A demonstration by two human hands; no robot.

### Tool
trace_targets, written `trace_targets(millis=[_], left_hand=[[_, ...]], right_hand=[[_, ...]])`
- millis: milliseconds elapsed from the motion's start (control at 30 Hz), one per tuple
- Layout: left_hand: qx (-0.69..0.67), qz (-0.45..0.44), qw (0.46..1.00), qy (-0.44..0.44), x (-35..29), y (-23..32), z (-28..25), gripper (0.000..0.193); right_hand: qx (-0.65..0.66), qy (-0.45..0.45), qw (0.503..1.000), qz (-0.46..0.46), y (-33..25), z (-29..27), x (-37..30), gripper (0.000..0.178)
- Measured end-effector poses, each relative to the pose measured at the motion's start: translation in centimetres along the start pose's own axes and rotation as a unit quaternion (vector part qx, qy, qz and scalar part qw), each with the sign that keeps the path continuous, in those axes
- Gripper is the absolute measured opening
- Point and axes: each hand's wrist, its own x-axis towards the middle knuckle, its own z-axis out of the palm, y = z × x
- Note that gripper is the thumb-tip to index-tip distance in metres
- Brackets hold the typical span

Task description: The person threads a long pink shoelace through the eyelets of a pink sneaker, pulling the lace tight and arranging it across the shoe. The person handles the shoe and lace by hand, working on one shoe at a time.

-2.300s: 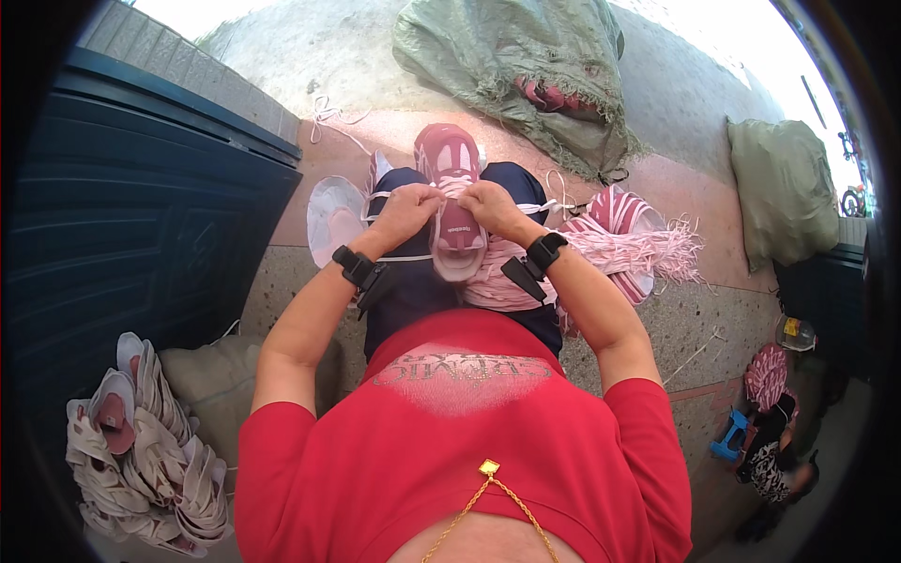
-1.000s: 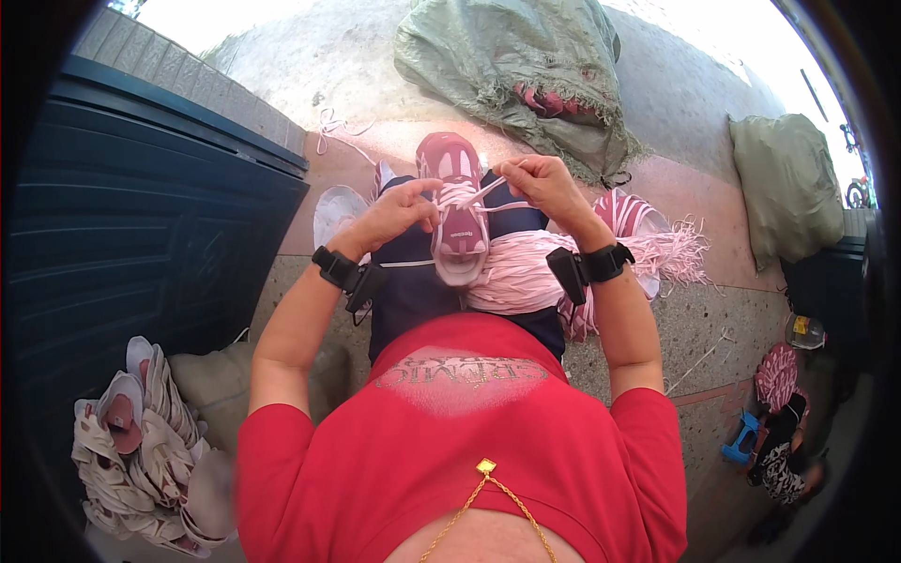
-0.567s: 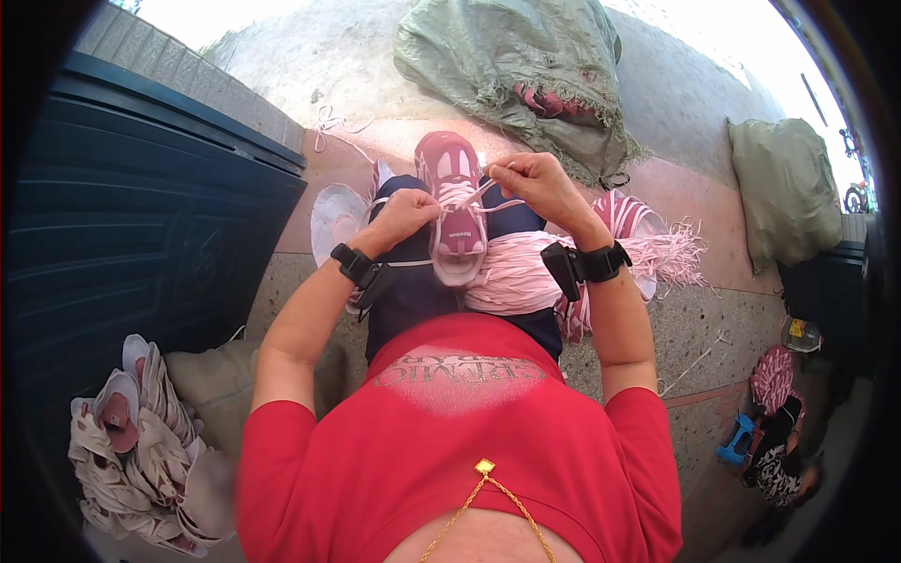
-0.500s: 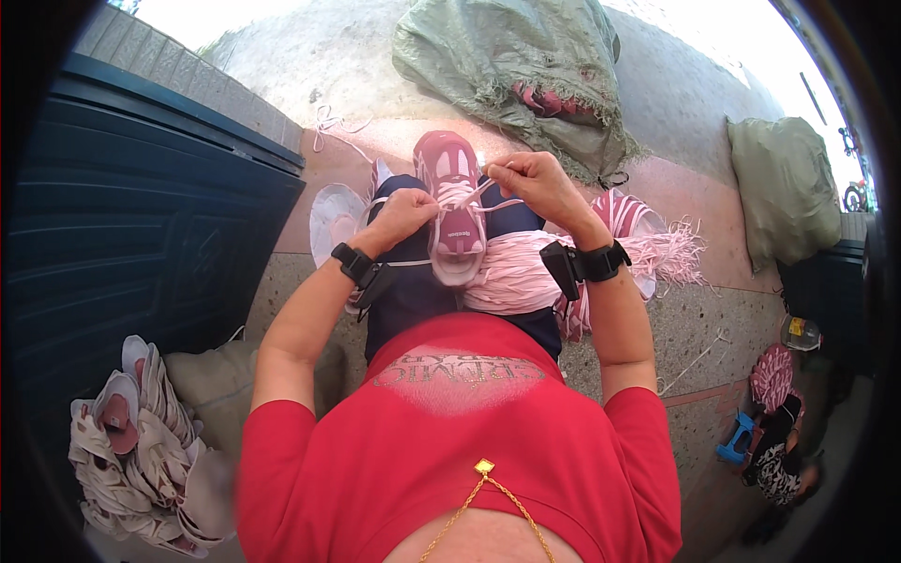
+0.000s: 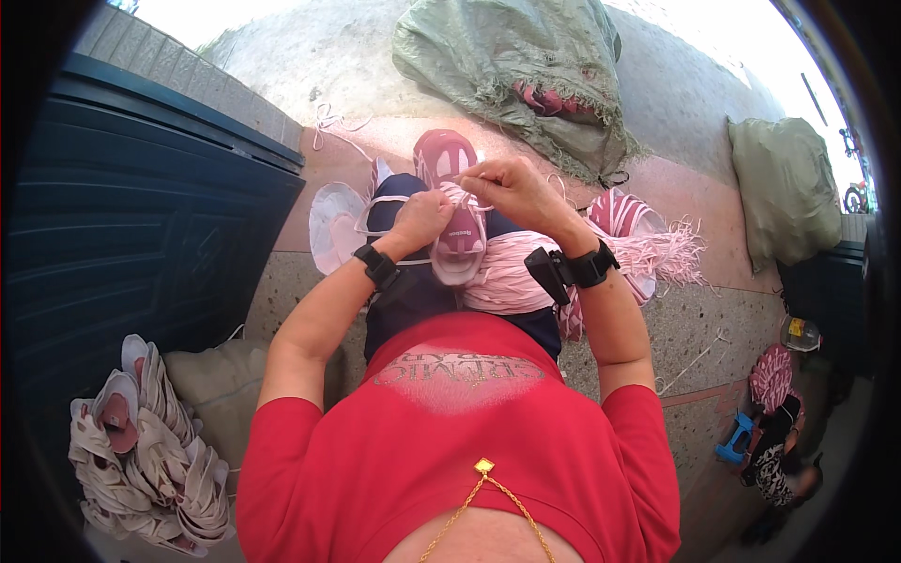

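Note:
On my lap lies a dusty-pink and white shoe upper [image 5: 460,236], its toe pointing away from me. My left hand [image 5: 424,218] is pinched at the left edge of its lacing, and a loose loop of pale pink shoelace [image 5: 366,218] hangs out beside it. Over the lacing, my right hand [image 5: 511,192] has thumb and forefinger closed on the lace; its exact end is hidden by the fingers. A thick bundle of pale pink laces [image 5: 514,272] rests across my right thigh, next to the shoe upper.
Striped pink uppers [image 5: 624,220] lie beyond my right leg, a white upper [image 5: 333,225] by my left knee. A torn green sack [image 5: 507,75] stands ahead, another sack [image 5: 784,188] to the right. Pale uppers [image 5: 150,460] are piled lower left, near a dark blue door [image 5: 141,216].
My right hand has moved left and closer to my left hand over the lacing. My left hand has shifted slightly right, and a lace loop now bulges out on its left.

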Motion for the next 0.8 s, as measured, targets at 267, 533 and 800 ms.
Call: trace_targets(millis=[267,533,800], left_hand=[[-0.046,0.053,0.997,-0.014,0.2,0.8,-0.6,0.026],[-0.062,0.029,0.996,0.063,0.0,1.0,0.2,0.026],[-0.054,0.066,0.993,0.078,0.5,0.1,1.1,0.019]], right_hand=[[-0.132,-0.006,0.991,0.014,-1.8,-0.7,5.7,0.024],[-0.283,0.054,0.957,-0.044,2.7,-1.3,1.9,0.018],[-0.239,0.121,0.962,0.055,9.5,5.0,-2.3,0.017]])
